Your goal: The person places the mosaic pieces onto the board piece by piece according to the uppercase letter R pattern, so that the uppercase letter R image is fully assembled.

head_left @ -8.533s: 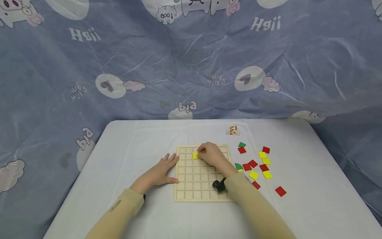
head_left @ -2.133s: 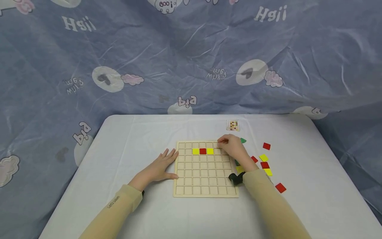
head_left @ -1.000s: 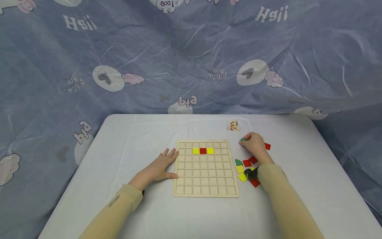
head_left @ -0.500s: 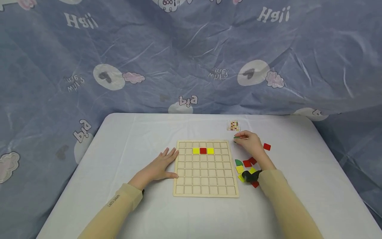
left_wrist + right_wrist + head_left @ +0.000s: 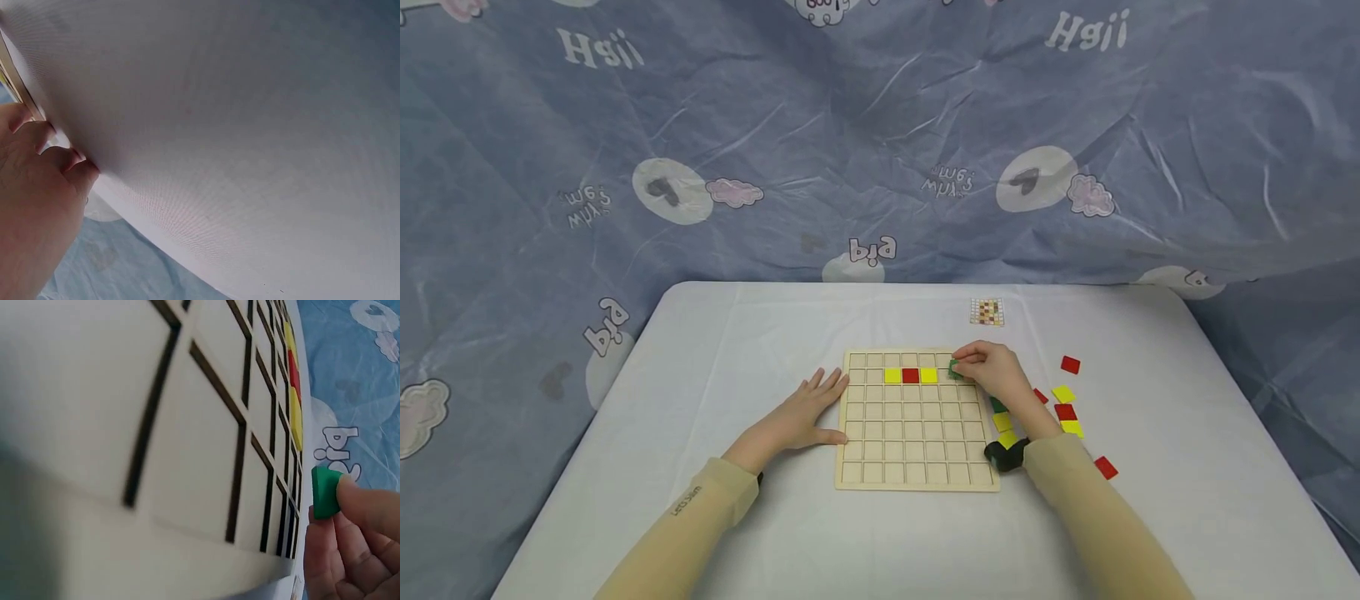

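A wooden grid board [image 5: 917, 483] lies on the white table, its second row from the far edge holding a yellow tile [image 5: 892, 376], a red tile [image 5: 911, 376] and another yellow tile [image 5: 928, 376]. Between thumb and fingers my right hand [image 5: 996, 371] pinches a green tile [image 5: 325, 492] with one rounded side, over the far right part of the board. My left hand [image 5: 793, 421] rests on the table with fingers spread, fingertips and thumb at the board's left edge. In the left wrist view those fingertips meet the board's side.
Right of the board lie loose red, yellow and green tiles, among them a red tile [image 5: 1071, 365] and a yellow tile [image 5: 1063, 394]; the right forearm hides some. A small printed pattern card [image 5: 987, 312] lies behind the board. A patterned blue cloth [image 5: 820, 167] hangs beyond the table.
My right hand has picked up the green tile from the right of the board and carried it left over the board. Earlier, the red and second yellow tiles joined the row. The left hand stays put.
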Motion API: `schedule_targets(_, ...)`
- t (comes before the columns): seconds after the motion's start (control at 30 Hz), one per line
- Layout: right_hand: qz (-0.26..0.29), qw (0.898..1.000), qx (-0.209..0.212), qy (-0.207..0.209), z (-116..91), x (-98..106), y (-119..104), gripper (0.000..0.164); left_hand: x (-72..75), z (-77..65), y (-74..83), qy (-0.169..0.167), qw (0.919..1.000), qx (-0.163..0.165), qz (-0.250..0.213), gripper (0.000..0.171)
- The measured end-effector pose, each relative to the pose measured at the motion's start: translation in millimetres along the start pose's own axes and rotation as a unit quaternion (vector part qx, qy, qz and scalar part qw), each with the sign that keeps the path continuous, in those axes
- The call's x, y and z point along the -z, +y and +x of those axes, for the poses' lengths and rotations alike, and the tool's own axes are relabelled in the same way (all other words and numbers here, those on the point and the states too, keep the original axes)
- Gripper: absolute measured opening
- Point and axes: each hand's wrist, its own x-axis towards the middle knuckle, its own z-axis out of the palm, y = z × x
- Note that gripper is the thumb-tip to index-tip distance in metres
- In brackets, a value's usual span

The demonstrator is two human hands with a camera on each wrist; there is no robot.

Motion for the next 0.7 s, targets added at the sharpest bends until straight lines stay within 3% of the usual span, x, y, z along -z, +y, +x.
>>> schedule_targets(0.2, -0.028, 0.999, 0.026, 0.002, 0, -11, -4, 0.016, 1.4, -0.7, 2.4, 0.003, 1.0000, -0.005, -0.007, 0.101)
schedule_targets(0.7, -0.098, 0.995, 0.030, 0.010, -3, -19, -12, 0.007, -0.9, 0.6, 0.8, 0.002, 1.0000, -0.001, 0.001, 0.102)
